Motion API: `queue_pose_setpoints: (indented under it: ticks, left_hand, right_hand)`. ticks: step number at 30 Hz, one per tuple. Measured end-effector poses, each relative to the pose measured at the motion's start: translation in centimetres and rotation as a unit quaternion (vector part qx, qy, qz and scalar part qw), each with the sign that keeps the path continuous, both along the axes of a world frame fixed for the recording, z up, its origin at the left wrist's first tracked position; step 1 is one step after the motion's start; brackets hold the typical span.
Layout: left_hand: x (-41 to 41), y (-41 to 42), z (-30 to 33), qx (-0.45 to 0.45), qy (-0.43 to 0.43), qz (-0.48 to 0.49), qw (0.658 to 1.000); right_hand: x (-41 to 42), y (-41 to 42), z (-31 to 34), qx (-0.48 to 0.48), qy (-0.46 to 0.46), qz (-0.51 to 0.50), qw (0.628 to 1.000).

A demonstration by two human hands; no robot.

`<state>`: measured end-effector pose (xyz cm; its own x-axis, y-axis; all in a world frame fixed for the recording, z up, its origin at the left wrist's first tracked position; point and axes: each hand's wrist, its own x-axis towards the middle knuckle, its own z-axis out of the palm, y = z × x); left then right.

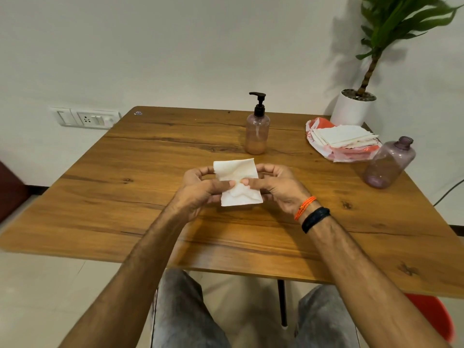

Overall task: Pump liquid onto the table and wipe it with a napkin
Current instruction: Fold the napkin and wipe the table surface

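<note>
Both hands, left hand (pixel 198 188) and right hand (pixel 272 183), pinch a white napkin (pixel 237 180) between them above the tabletop (pixel 150 156), with the pump bottle (pixel 256 128) just beyond, nearer the right hand.

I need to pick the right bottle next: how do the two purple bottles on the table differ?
The pump bottle has a black pump head; the open bottle has a bare neck with no cap. The pump bottle holds pale liquid in its lower part; the open bottle looks nearly empty. The pump bottle stands mid-table; the open bottle stands near the right edge. Both are translucent purple.
</note>
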<state>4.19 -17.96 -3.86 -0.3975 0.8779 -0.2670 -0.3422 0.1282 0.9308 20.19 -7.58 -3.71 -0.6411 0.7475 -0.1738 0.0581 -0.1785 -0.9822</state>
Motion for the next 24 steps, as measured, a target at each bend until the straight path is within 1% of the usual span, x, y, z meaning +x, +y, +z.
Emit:
queue_pose_setpoints:
  ticks: [3, 7, 14, 16, 18, 19, 21, 24]
  left_hand:
    - [-0.1, -0.2, 0.0, 0.006, -0.004, 0.003, 1.000]
    - [-0.1, 0.0, 0.1, 0.011, -0.041, 0.015, 0.999]
    - [-0.6, -0.1, 0.5, -0.008, -0.093, 0.013, 0.996]
    - [-0.4, -0.1, 0.7, -0.028, -0.071, 0.001, 0.997]
    - [-0.2, 0.0, 0.8, -0.054, -0.029, -0.009, 0.998]
    - [0.0, 0.0, 0.8, -0.059, -0.015, -0.006, 0.998]
    - [0.2, 0.1, 0.6, -0.063, 0.002, 0.006, 0.998]
    - [0.4, 0.1, 0.2, -0.057, 0.014, 0.027, 0.998]
  right_hand:
    - [0.1, -0.1, -0.2, -0.003, 0.015, 0.004, 1.000]
    - [0.4, 0.1, -0.5, 0.005, 0.041, 0.026, 0.999]
    - [0.8, 0.6, -0.7, 0.048, 0.054, 0.034, 0.997]
    - [0.7, 0.6, -0.8, 0.077, 0.041, 0.031, 0.996]
    - [0.6, 0.4, -0.9, 0.116, 0.018, 0.012, 0.993]
    - [0.5, 0.3, -0.9, 0.115, 0.008, 0.002, 0.993]
    - [0.2, 0.2, -0.9, 0.083, -0.005, -0.009, 0.997]
    - [0.1, 0.2, -0.8, 0.026, 0.000, -0.005, 1.000]
